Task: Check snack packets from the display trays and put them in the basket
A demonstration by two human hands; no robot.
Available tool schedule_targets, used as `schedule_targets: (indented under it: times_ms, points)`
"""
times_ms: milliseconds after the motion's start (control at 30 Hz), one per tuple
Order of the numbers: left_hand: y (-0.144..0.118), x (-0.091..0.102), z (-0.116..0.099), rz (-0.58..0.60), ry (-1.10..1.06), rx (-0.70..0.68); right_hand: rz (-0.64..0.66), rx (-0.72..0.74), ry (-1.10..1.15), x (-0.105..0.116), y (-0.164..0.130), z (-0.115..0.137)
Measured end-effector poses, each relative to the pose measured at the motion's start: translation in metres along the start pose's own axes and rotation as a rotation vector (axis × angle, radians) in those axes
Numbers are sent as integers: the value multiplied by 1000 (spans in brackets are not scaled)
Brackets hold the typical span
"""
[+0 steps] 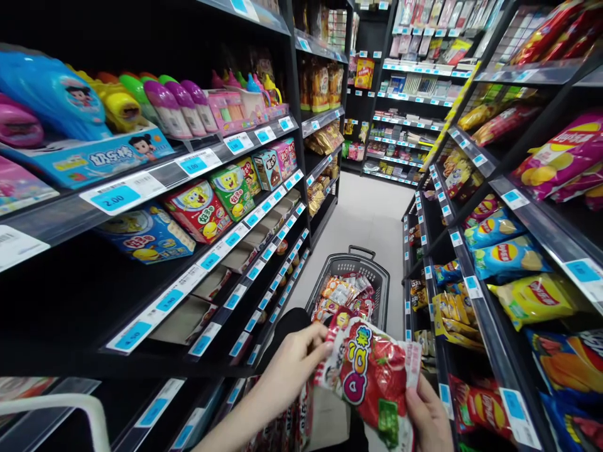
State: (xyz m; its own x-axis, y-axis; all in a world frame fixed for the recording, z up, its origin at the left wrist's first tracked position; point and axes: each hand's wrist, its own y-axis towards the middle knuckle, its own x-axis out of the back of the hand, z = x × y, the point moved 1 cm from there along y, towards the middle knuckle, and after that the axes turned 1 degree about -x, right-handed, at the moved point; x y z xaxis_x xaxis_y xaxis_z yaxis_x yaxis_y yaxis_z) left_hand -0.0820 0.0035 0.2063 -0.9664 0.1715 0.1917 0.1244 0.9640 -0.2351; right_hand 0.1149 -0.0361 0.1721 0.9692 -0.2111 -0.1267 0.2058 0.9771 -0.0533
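Two hands of mine held one red snack bag (372,376) at the bottom centre of the frame. My left hand (292,367) pinched its upper left edge, fingers closed on it; my right hand (431,417) gripped its lower right corner from beneath. One grey basket (377,270) of packets sat just beyond, mid-frame, between two shelf rows.

Basket (372,267) between shelves (198,276), packets (346,292) inside
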Motion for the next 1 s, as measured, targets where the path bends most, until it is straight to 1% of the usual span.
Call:
schedule_targets:
  times_ms: [33, 67, 100, 133, 167, 200, 233, 300, 333, 367, 400, 433, 467, 500, 533, 600, 633, 667, 767, 867, 933, 1000]
  points:
    - [-4, -5, 4, -59, 54, -15, 5, 81, -95, -6, 0, 2]
    - [-8, -11, 7, -54, 24, -24, 19, 179, -208, -13, -1, 3]
    - [-13, -18, 11, 35, -71, -34, 45, 287, -329, -21, -2, 5]
    - [-18, -25, 13, 169, -204, -44, 80, 397, -446, -30, -3, 6]
    - [-22, -31, 15, 223, -341, -46, 122, 497, -539, -38, -5, 7]
    - [-24, -34, 16, 249, -459, -31, 171, 569, -590, -45, -6, 7]
    - [-25, -37, 16, 241, -564, 3, 224, 608, -589, -49, -8, 7]
    - [-24, -35, 14, 175, -711, 101, 294, 610, -493, -50, -8, 7]
    - [-22, -33, 13, 160, -766, 155, 280, 595, -448, -45, -6, 8]
    - [-21, -29, 12, 164, -814, 202, 223, 577, -436, -38, -3, 8]
    - [-20, -25, 11, 184, -851, 236, 139, 553, -450, -29, 1, 9]
    - [-19, -21, 10, 213, -882, 254, 50, 512, -473, -19, 6, 10]
    - [-19, -18, 9, 249, -906, 259, 8, 436, -461, -10, 10, 10]
    - [-20, -15, 9, 286, -923, 257, 20, 343, -406, -2, 15, 10]
    - [-20, -13, 8, 317, -933, 250, 67, 250, -323, 4, 18, 10]
    - [-21, -12, 7, 348, -918, 228, 181, 108, -171, 9, 22, 9]
    - [-21, -13, 6, 339, -887, 210, 197, 76, -148, 10, 22, 8]
    - [-21, -13, 6, 309, -837, 178, 183, 67, -160, 11, 22, 8]
    - [-18, -13, 8, 122, -640, 23, 101, 98, -242, 11, 19, 9]
    - [-16, -6, 15, -59, -399, -133, 31, 176, -270, 10, 15, 9]
    - [-16, 2, 17, -112, -180, -276, -1, 214, -272, 8, 13, 9]
    - [-17, 9, 13, -98, 0, -450, -13, 224, -267, 7, 12, 11]
